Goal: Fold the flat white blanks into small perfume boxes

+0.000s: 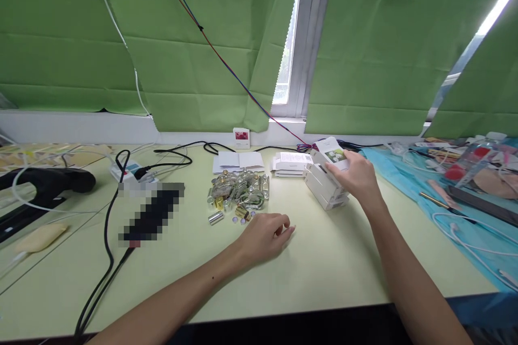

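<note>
My right hand (356, 175) grips a small white box (332, 155) with a green and white flower picture, just above a stack of white boxes (326, 188). My left hand (265, 234) rests on the pale green table, fingers curled but apart, with nothing in it. Beyond it lies a pile of clear glass bottles (240, 188), with gold and silver caps (216, 218) and small purplish discs around its front. White folded papers (238, 161) lie behind the bottles, and flat white cartons (290, 164) lie to their right.
A small box with a red picture (242, 138) stands against the wall. At left are a power strip (131, 175), black cables and a pixelated dark object (154, 215). Blue sheeting (404, 178) with bottles and white cables covers the right side.
</note>
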Motion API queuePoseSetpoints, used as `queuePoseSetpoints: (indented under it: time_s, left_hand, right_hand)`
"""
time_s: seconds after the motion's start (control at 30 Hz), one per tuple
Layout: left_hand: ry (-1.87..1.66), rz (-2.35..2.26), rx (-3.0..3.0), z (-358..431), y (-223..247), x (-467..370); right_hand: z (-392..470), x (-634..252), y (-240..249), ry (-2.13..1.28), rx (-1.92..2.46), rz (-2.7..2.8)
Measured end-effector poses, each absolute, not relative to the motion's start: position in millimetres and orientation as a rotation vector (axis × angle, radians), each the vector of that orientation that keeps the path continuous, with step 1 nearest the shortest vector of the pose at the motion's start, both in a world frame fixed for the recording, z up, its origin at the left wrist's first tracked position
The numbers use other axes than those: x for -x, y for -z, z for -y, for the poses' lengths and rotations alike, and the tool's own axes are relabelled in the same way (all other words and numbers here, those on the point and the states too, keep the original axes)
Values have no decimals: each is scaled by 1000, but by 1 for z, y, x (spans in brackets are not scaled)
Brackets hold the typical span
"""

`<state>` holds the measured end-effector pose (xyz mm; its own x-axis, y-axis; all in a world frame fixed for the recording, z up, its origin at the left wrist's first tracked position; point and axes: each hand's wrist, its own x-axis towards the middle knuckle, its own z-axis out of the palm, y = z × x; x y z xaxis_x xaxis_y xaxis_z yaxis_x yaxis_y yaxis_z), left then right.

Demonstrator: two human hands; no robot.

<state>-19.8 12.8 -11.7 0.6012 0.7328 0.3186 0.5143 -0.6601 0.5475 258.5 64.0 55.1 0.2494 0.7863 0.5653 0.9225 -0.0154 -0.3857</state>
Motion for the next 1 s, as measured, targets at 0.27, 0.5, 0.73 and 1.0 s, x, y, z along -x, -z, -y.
queuePoseSetpoints:
  time_s: [0.27, 0.5, 0.73, 1.0]
  left_hand:
    - [-698, -1022, -2502, -13, 12, 18]
    - [-674, -1023, -2526, -13, 14, 19]
    - [-682, -1013, -2539, -12, 13, 18]
    - [-688, -1010, -2549, -12, 14, 19]
  right_hand:
    - [-70, -257, -48, 272, 2005, 1594]
    - [-66, -248, -48, 291, 2058, 1580]
    - [-63, -241, -46, 289, 2041, 1556]
    - [-59, -233, -46, 485, 1639, 1450]
